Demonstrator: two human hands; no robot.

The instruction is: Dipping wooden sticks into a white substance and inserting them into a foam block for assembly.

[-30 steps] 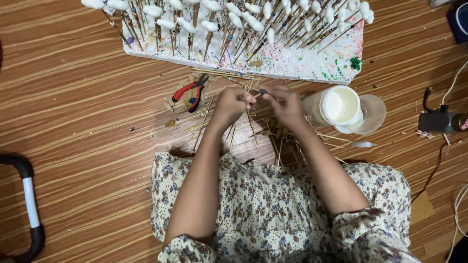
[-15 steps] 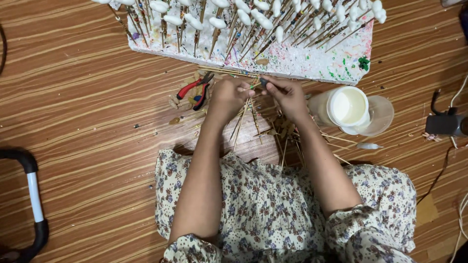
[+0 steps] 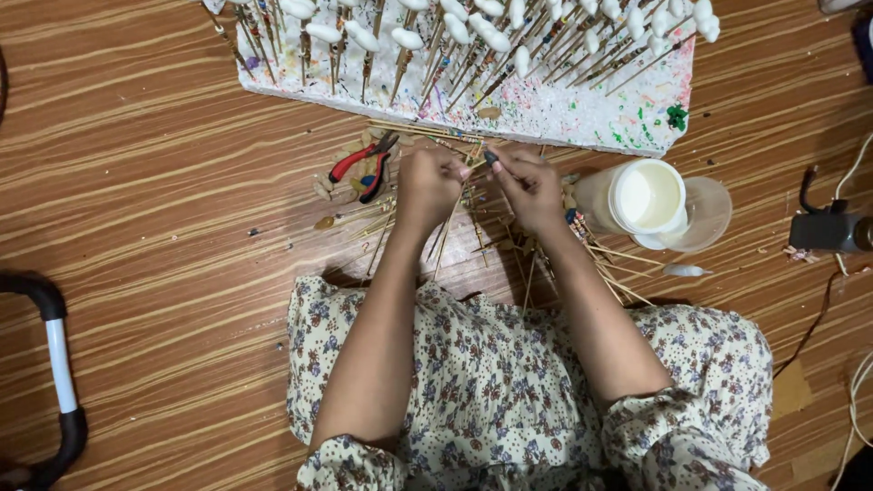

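Item — thin wooden stick [image 3: 452, 218], frame centre: left hand [image 3: 427, 182] is pinching it, fingers closed; right hand [image 3: 532, 186] is clamping a small dark tool [image 3: 492, 158]. Steady, close grip advisable. Foam board [image 3: 546, 114] is crowding above, white jar [image 3: 647, 195] at right — open floor lying left.

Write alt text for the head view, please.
Seen from above, both hands meet over loose thin sticks on a wood-grain floor, left hand and right hand pinching a small dark piece. Beyond stand a paint-flecked foam board of skewers, red-handled pliers and a white cup.
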